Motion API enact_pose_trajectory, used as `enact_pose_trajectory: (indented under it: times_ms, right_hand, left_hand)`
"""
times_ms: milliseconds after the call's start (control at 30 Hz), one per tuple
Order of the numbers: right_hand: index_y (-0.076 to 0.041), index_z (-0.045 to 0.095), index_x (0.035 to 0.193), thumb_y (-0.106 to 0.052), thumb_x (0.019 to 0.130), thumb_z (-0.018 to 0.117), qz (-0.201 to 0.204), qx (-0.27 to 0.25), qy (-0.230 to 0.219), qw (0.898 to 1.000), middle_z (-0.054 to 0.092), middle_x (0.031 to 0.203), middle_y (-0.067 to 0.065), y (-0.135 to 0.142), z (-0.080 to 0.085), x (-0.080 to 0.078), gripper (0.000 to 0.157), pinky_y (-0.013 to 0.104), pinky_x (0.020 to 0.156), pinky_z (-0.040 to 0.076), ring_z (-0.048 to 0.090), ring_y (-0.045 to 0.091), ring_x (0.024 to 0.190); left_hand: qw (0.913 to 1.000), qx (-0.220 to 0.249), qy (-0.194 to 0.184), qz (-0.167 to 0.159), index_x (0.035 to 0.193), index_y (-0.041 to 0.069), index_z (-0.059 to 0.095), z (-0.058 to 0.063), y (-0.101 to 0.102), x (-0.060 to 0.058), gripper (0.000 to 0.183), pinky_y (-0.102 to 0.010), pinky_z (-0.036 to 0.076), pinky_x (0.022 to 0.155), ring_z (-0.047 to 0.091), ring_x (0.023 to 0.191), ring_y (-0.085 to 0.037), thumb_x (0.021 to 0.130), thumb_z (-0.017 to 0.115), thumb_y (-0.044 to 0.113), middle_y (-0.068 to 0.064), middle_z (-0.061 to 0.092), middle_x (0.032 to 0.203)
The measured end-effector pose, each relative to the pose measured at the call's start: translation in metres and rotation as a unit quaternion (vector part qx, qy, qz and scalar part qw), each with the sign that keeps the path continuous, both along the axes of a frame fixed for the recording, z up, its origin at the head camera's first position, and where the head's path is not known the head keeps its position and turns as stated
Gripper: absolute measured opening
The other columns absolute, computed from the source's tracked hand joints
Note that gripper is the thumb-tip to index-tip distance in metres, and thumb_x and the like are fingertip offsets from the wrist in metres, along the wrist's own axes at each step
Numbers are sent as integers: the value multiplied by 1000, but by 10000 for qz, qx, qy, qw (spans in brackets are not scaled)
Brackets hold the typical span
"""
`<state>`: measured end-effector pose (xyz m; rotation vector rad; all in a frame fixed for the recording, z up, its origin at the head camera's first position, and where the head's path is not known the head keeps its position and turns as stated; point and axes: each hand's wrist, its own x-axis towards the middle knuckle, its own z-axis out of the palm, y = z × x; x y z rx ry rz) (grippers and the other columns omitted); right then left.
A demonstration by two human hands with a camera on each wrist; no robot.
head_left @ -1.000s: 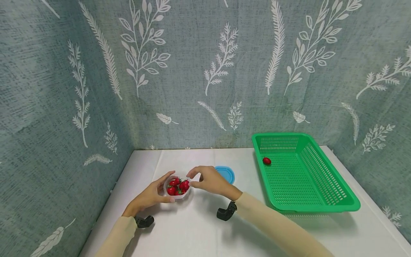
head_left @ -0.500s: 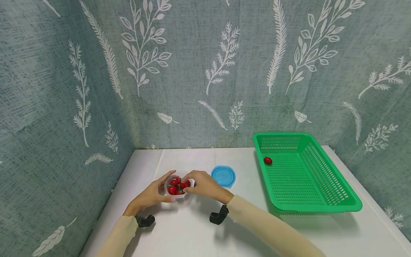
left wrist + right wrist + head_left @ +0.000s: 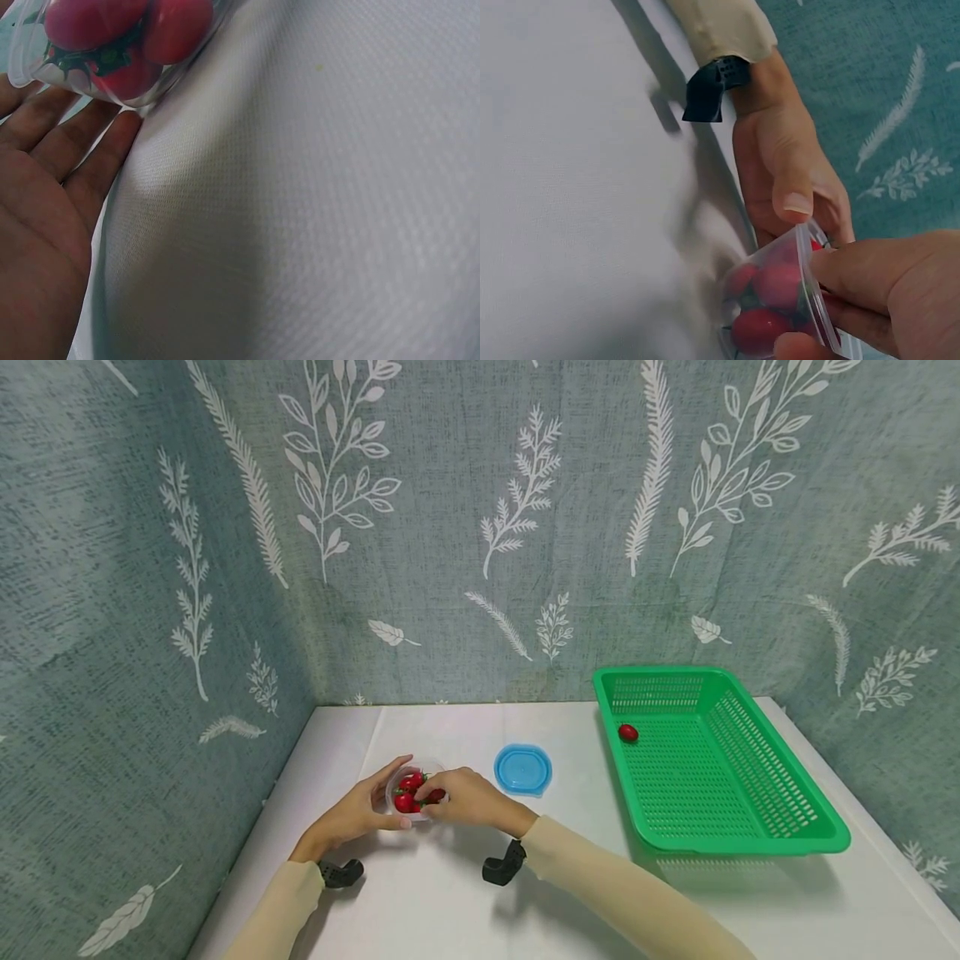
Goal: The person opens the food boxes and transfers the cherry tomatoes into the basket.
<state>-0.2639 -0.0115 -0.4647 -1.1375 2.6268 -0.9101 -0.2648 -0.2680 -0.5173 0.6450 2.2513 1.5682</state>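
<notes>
A small clear plastic container [image 3: 805,259] holds several red cherry tomatoes [image 3: 405,802] with green stems. My left hand [image 3: 356,812] holds it from the left, thumb at the near side and fingers round the far side. In the left wrist view, those fingers reach along the container's underside and wall. My right hand [image 3: 472,798] is over the right part of the container, its fingers dipped inside the rim. Between its thumb and index finger shows a darker cherry tomato [image 3: 437,795], which they pinch. The right hand covers some of the other tomatoes.
A blue lid [image 3: 522,770] lies on the white table [image 3: 450,893], right of the container. Farther right stands a green perforated basket [image 3: 750,845] with one red tomato [image 3: 628,733] at its left side. Patterned grey-green cloth [image 3: 450,527] closes off the back and sides.
My right hand has moved left and down from beside the container until its fingers are in among the tomatoes, uncovering the blue lid. The left hand keeps its hold.
</notes>
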Motion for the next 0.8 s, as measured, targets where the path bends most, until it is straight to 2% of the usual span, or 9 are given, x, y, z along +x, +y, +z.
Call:
enact_pose_trajectory:
  times_ms: [133,367,467,600,700,800]
  right_hand:
    - [-13,78,117,-19,97,71,87,103,98,9999,74,116,-4,-2,0,-1,22,17,82,51,66,6,102]
    - [-12,79,116,-19,98,70,315,437,362,9979,73,111,-4,-6,6,0,21,17,79,50,64,3,95]
    - [-12,79,115,-17,99,69,187,309,397,9986,72,107,-3,-5,7,0,20,16,78,50,62,3,93]
    - [-14,78,116,-18,98,71,-357,126,501,9980,69,110,0,-1,6,0,21,20,77,52,62,9,94]
    - [-14,77,120,-21,97,74,-719,338,675,9946,66,115,3,1,6,-2,25,24,74,54,64,13,93]
    - [-13,77,120,-23,97,74,-867,680,833,9904,66,114,3,-2,5,-1,25,23,66,53,63,10,84]
  left_hand:
    - [9998,159,-48,-125,167,21,17,1,0,-1,105,-24,45,106,42,145,-31,86,85,12,-9,36,163]
    - [9999,88,-58,-62,166,21,19,2,0,-1,106,-21,46,104,43,144,-31,85,86,13,-8,37,162]
    - [10000,53,-49,-33,166,21,19,1,0,-1,107,-22,46,104,42,144,-32,85,87,14,-9,36,163]
    - [9999,-73,-6,69,166,22,20,-1,1,-2,107,-43,40,115,36,148,-31,83,89,18,-8,37,163]
    - [9999,-125,-13,109,166,22,21,-1,1,-2,108,-57,33,117,33,150,-30,83,89,20,-7,37,163]
    - [9999,-93,-29,86,166,22,20,-1,2,-2,108,-55,34,116,34,150,-29,83,89,19,-6,36,163]
